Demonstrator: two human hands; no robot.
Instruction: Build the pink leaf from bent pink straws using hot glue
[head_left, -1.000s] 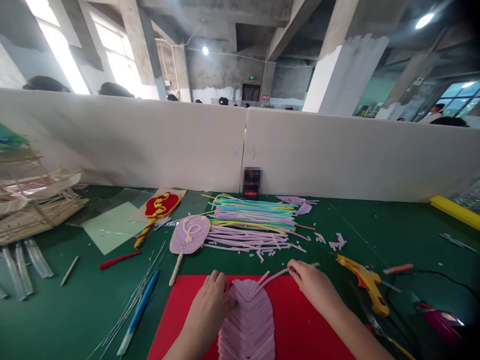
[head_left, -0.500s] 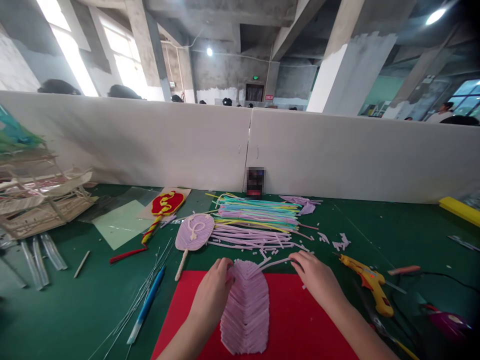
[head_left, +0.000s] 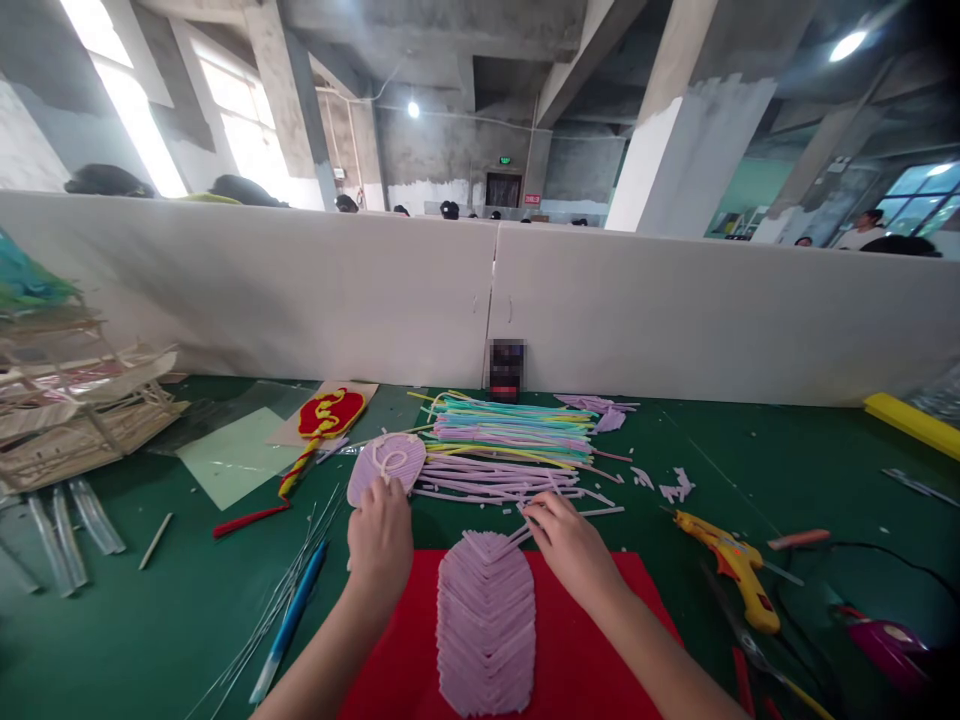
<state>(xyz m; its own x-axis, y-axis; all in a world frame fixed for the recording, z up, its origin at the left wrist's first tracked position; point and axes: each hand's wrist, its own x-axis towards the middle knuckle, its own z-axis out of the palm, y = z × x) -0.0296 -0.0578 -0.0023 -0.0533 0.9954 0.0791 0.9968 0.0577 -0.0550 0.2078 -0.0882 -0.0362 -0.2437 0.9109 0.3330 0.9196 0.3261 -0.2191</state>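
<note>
A leaf-shaped lilac panel [head_left: 486,630], made of slanted pipe cleaners meeting along a middle line, lies on a red sheet [head_left: 600,655]. My right hand [head_left: 566,540] is just above its upper right edge, fingers pinched on a thin lilac pipe cleaner [head_left: 517,538] that reaches to the panel's top. My left hand [head_left: 380,535] is at the lower part of a small lilac fan [head_left: 386,460] with a pale looped cord on its face. The left fingers are curled over the fan's lower edge, and the hand covers most of its handle.
Pipe cleaners in several colours [head_left: 517,425] lie in rows behind. A red and yellow fan [head_left: 330,412], a blue pen [head_left: 292,610] and thin wires are left. A yellow glue gun [head_left: 731,565] and pliers [head_left: 750,640] are right. A white partition [head_left: 300,290] bounds the table.
My left hand has left the panel's upper left edge and moved left to the lilac fan. My right hand has shifted left, closer to the panel's top.
</note>
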